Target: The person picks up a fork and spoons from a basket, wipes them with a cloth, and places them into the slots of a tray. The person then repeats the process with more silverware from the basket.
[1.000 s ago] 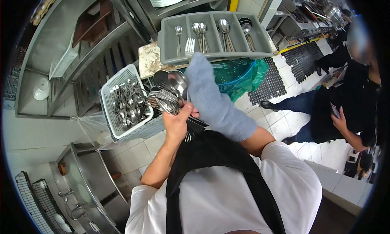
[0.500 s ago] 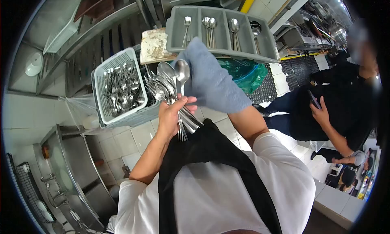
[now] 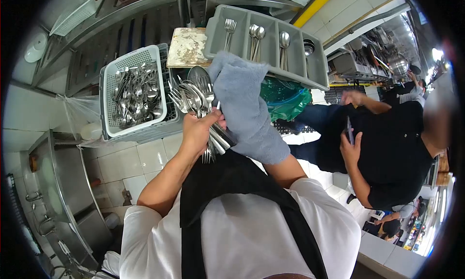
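Note:
My left hand [image 3: 201,131] is closed around a bundle of metal cutlery [image 3: 193,95], with spoon heads and fork tines fanning out above the fist and handles below. A few fork tines [image 3: 208,155] point down under the hand. A thick grey-blue cloth [image 3: 247,100] covers my right hand entirely, so its fingers are hidden; only the forearm [image 3: 286,171] shows. The cloth is gripped from within and presses against the bundle's right side. A short bit of a light handle [image 3: 218,105] shows between cloth and left fingers.
At left, a white basket [image 3: 110,102] full of mixed cutlery rests on a grey crate [image 3: 169,115]. Ahead, a grey cutlery tray [image 3: 269,30] holds sorted forks, spoons and ladles beside a worn board [image 3: 188,47]. A person in black [image 3: 397,148] stands close at right, holding a phone [image 3: 349,129].
The cloth has come down over the spoon that stood beside the bundle, hiding its bowl. The view has shifted slightly, and the person at right appears closer, with another hand now showing.

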A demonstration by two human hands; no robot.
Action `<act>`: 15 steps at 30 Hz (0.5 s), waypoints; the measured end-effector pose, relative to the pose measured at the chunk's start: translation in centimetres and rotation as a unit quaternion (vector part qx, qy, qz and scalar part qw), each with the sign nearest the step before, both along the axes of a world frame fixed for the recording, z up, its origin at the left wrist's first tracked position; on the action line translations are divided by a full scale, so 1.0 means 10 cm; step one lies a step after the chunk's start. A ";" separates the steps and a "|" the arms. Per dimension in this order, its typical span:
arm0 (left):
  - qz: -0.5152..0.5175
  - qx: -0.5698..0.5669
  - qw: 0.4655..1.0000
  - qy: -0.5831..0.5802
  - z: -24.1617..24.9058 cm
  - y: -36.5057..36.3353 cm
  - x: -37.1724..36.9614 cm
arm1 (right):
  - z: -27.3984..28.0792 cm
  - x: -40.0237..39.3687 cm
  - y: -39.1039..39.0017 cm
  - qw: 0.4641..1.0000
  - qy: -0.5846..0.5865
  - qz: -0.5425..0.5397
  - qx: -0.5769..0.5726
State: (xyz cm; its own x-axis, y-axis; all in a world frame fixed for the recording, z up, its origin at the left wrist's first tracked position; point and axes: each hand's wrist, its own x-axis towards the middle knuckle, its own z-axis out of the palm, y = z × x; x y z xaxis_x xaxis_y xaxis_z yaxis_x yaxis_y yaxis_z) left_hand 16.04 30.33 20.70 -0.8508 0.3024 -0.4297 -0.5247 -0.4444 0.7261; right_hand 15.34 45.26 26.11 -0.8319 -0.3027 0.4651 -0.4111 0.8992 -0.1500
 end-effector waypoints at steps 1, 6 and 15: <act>-0.012 -0.022 1.000 -0.002 0.02 0.00 0.01 | 0.01 -0.06 0.01 1.000 0.013 -0.009 0.007; -0.032 -0.030 0.999 0.005 -0.05 -0.02 0.04 | 0.06 -0.26 0.03 0.997 0.054 -0.047 0.027; -0.006 0.014 1.000 0.005 -0.01 -0.12 0.06 | -0.18 -0.16 -0.14 0.976 -0.054 -0.011 -0.213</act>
